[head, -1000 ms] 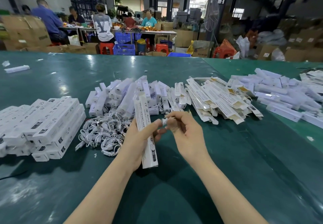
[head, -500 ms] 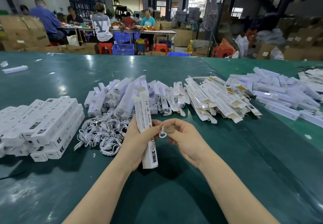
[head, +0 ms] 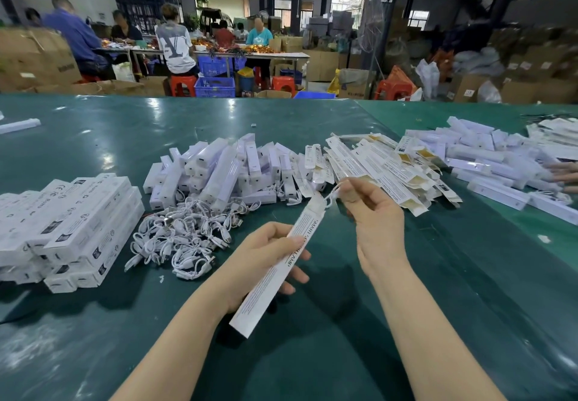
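Observation:
My left hand [head: 266, 260] grips a long narrow white printed box [head: 275, 269], tilted with its open top end pointing up and to the right. My right hand [head: 372, 213] pinches a small coiled white cable [head: 332, 198] right at that open end of the box. Behind the box lies a tangle of several white cables [head: 184, 235] on the green table [head: 312, 353]. Further back is a heap of white lamp bars [head: 225, 169].
Filled white boxes [head: 68, 228] are stacked at the left. Flat unfolded box sleeves [head: 381, 169] lie at centre right, more white bars [head: 488, 163] beyond them. Another person's fingers [head: 566, 175] reach in at the right edge. People work at tables in the background.
The box has tipped from nearly upright to slanting up-right in my left hand. My right hand has moved right and up with the coiled cable to the box's open end.

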`<state>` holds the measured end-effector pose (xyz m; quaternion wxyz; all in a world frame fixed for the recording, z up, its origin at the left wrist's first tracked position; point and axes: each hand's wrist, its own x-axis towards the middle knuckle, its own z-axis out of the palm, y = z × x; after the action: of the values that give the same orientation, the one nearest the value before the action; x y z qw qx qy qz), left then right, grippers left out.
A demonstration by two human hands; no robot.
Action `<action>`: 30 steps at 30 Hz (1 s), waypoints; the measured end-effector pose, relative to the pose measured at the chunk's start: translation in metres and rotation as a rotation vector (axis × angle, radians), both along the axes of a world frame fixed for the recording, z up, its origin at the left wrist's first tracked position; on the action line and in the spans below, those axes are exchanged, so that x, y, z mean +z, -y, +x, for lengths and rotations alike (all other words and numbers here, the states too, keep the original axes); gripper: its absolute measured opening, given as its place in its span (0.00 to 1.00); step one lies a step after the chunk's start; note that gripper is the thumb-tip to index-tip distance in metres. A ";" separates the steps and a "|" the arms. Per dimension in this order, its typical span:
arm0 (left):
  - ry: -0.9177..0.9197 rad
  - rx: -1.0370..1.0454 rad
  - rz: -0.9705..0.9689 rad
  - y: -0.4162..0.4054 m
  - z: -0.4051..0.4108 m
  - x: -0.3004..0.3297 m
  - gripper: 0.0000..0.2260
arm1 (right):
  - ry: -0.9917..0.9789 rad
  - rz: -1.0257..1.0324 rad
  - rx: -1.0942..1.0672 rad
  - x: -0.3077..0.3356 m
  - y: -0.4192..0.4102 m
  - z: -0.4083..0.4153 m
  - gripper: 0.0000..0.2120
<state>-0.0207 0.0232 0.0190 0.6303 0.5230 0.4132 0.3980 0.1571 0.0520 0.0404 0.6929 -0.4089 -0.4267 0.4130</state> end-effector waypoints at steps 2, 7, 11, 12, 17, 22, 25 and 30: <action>-0.012 -0.007 0.013 0.000 0.000 0.000 0.16 | 0.121 0.006 -0.021 -0.001 0.000 0.001 0.08; -0.031 -0.020 0.035 0.001 0.001 -0.003 0.16 | 0.373 0.038 -0.041 -0.002 0.001 0.005 0.02; -0.054 -0.048 0.057 0.001 0.001 -0.003 0.17 | 0.453 0.064 -0.009 -0.001 0.000 0.009 0.03; -0.051 -0.058 0.062 0.001 0.001 -0.003 0.18 | 0.461 0.049 0.033 -0.002 0.000 0.009 0.03; -0.085 -0.017 0.070 0.003 0.001 -0.005 0.17 | 0.572 -0.034 0.194 -0.003 0.001 0.010 0.06; -0.146 0.000 0.092 0.001 0.000 -0.007 0.08 | 0.602 -0.091 0.144 -0.007 0.000 0.006 0.04; -0.172 0.011 0.088 0.002 0.003 -0.008 0.08 | 0.551 -0.181 0.113 -0.012 -0.001 0.003 0.07; -0.198 0.026 0.075 0.003 0.006 -0.008 0.09 | 0.441 -0.294 0.121 -0.014 -0.003 0.003 0.08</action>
<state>-0.0148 0.0204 0.0106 0.5612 0.5775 0.4651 0.3677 0.1597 0.0548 0.0266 0.4906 -0.5591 -0.5262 0.4121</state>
